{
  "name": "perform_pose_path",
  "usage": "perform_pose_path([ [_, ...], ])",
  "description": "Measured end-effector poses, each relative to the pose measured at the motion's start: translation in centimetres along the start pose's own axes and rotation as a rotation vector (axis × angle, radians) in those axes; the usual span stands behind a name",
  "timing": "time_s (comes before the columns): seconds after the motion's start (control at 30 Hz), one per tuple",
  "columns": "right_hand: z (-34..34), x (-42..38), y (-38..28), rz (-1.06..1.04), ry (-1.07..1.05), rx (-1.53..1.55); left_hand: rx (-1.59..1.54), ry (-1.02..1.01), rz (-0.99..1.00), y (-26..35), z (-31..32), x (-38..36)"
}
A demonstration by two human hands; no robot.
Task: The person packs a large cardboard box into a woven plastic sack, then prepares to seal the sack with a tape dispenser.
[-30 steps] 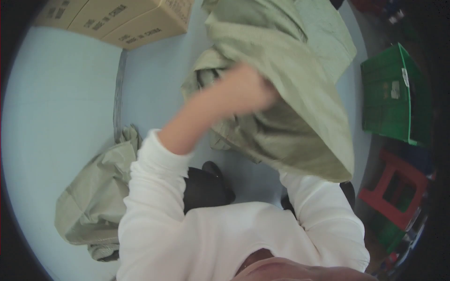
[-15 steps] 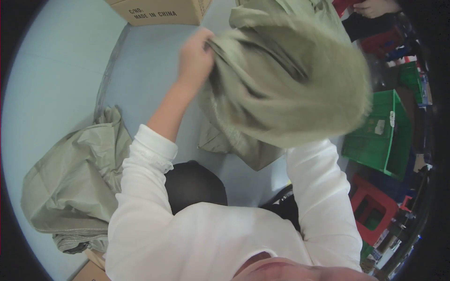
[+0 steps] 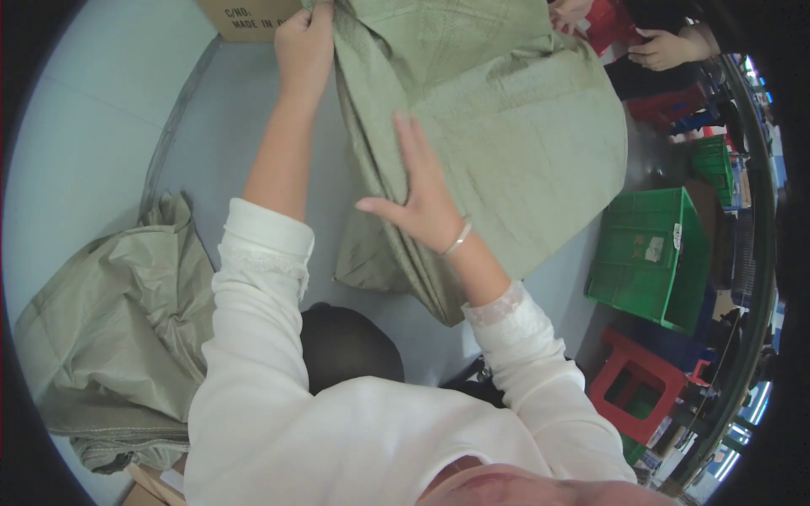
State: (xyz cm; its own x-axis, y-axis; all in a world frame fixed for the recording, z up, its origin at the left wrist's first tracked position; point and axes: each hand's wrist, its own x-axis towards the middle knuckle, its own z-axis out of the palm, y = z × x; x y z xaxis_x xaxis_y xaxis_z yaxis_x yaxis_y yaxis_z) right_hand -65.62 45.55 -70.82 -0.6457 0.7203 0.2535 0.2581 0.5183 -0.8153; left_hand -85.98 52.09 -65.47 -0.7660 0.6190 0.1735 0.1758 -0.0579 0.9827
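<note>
A large piece of olive-green fabric with stitched seams spreads out in front of me, its lower corner hanging near my knees. At the top, my left hand is closed on the fabric's left edge. My right hand, with a bracelet at its wrist, is open over the folded left side of the fabric, thumb apart and fingers pointing away from me. More olive-green fabric lies in a crumpled heap to my left, with folded layers under it.
A cardboard box stands at the top left. On the right are a green crate and a red plastic stool. Another person's hand shows at the upper right, near something red. Grey floor lies left of the fabric.
The billowing fabric has come down and spread flatter. My left hand has moved up and left with its edge. My right hand, hidden before, now shows open over the fabric.
</note>
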Motion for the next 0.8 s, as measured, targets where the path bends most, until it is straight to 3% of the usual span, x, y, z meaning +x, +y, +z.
perform_pose_path([
  [0.1, 0.4, -0.3, 0.7, 0.158, 0.078, 0.26, 0.039, -0.112, 0.052, 1.8, -1.2, -0.7],
  [0.2, -0.9, 0.1, -1.0, 0.304, 0.256, 0.576, -0.245, -0.423, 0.06, 2.2, -2.8, -3.9],
  [0.3, -1.7, 0.2, -3.2, 0.516, 0.349, 1.04, -0.023, -0.65, 0.113, 0.6, -3.5, -6.8],
  [0.4, -0.7, 0.2, -1.2, 0.543, 0.324, 1.379, 0.178, -0.62, 0.095, -0.5, -2.4, -8.4],
  [0.5, -0.9, 0.2, -0.3, 0.421, 0.333, 1.391, 0.166, -0.396, 0.109, 0.2, -2.6, -8.1],
  [0.6, -2.9, 0.0, -2.6, 0.45, 0.215, 1.209, 0.103, -0.256, 0.127, 1.2, -3.2, -8.2],
  [0.67, -4.3, 0.1, -2.6, 0.155, 0.035, 0.895, -0.056, -0.227, 0.006, 1.4, -3.2, -7.9],
  [0.8, -6.8, -0.4, -2.4, 0.021, -0.178, 0.545, -0.338, -0.14, -0.3, 2.5, -4.0, -6.7],
])
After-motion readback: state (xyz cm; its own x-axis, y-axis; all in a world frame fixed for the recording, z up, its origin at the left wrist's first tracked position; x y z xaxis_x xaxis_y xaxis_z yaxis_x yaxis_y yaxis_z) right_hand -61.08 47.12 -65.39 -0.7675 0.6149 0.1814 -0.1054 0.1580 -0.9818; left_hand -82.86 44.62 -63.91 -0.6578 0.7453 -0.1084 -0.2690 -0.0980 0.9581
